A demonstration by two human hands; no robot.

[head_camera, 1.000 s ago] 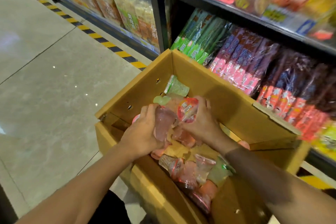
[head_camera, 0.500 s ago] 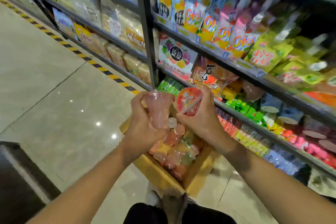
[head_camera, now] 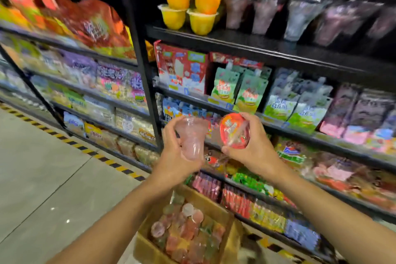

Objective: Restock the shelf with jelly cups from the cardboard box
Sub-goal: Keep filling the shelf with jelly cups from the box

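Observation:
My left hand [head_camera: 173, 156] grips a clear pink jelly cup [head_camera: 191, 137] held upright at mid height in front of the shelves. My right hand [head_camera: 255, 148] holds a second jelly cup [head_camera: 234, 130] tilted so its red printed lid faces me. Both cups are side by side, a little apart. Far below them the open cardboard box [head_camera: 147, 248] sits on the floor with several pink, orange and green jelly cups [head_camera: 188, 231] inside. On the top black shelf [head_camera: 246, 43] stand yellow jelly cups [head_camera: 190, 6] and a row of tall pinkish cups [head_camera: 265, 13].
A black shelf upright [head_camera: 139, 55] rises left of my hands. Shelves below hold pouches [head_camera: 242, 90], a red and white box [head_camera: 182, 66] and bagged snacks. Left bay has snack bags [head_camera: 115, 79]. Grey floor with a yellow-black stripe [head_camera: 90, 152] lies at left.
Both hands lifted out of the box with one cup each and rose in front of the shelves. My view tilted up from the box to the upper shelves.

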